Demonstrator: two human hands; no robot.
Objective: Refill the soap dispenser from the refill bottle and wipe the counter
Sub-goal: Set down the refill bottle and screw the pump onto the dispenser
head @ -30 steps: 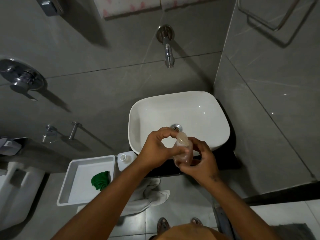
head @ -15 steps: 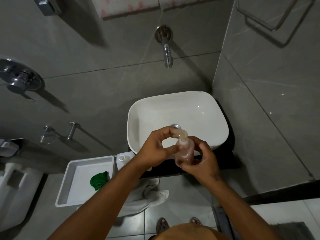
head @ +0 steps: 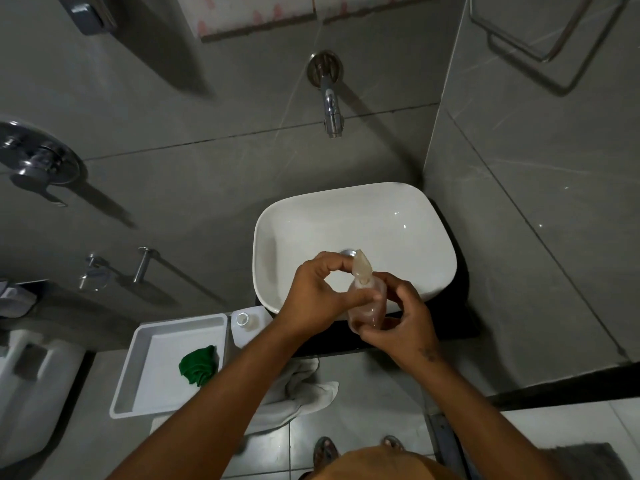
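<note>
Fingers [head: 349,301] of my left hand [head: 317,294] pinch the soap dispenser [head: 367,303] neck; right hand [head: 401,322] grips its base over the basin [head: 398,220]. I judge the pump comes off next, refill bottle [head: 247,323] nearby.

The soap dispenser [head: 367,299] I hold is clear, smooth plastic. The sink [head: 381,216] is glossy white ceramic, the tap [head: 331,109] shiny metal, the green cloth [head: 199,365] soft.
</note>
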